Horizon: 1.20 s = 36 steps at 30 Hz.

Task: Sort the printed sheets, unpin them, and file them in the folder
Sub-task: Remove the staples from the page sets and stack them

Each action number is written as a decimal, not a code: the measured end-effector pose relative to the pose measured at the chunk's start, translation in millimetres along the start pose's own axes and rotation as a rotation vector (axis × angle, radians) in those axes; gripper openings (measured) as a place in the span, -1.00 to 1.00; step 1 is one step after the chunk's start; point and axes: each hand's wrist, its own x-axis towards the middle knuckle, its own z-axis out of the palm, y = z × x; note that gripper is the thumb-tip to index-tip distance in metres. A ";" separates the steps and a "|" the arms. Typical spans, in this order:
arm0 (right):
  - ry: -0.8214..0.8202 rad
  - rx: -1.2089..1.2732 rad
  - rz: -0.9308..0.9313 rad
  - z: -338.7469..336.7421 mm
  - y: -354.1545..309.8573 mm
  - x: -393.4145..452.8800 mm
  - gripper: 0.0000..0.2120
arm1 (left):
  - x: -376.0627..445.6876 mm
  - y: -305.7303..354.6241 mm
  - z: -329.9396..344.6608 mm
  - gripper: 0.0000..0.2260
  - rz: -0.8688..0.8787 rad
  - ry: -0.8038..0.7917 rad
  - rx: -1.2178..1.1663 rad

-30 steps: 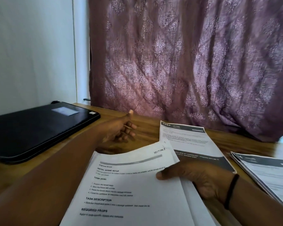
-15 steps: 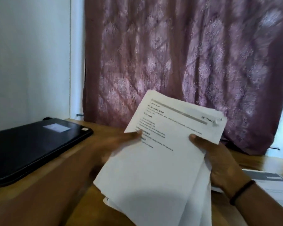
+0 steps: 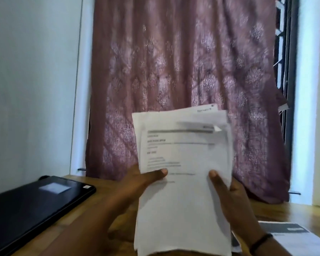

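- Both hands are up off the table, holding a stack of printed sheets [image 3: 185, 163] upright in front of the curtain [image 3: 183, 80], right of centre in view.
- The left hand [image 3: 137, 183] grasps the stack's left edge, thumb laid across the front page; the right hand [image 3: 229, 196] grasps the right edge the same way, thumb on the front and fingers tucked behind.
- Trouble spot number one: the pages aren't square. Edges fan out at the top, and one corner at the upper right is folded over. If the grip eases, the back pages could slide down and spill onto the table [image 3: 103, 215].
- A small dark dot shows at the top right corner, possibly the pin, though it's too blurred to be sure. Pull sheets apart before it's out and that corner may well tear.
- Both grips sit low on the stack, so the tall top half could flop forward.
- More printed paper [image 3: 294, 235] lies flat at the near right. Set this stack down there carelessly and sorted and unsorted pages get mixed.
- The black folder [image 3: 35, 204] lies closed at the near left, well apart from the sheets. It needs opening first, which means a one-handed hold on a loose stack, and that's risky.
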 end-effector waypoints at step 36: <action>0.057 0.140 -0.107 -0.9 -6.5 5.5 -0.76 | 2.9 23.4 5.6 -0.74 0.101 -0.033 -0.211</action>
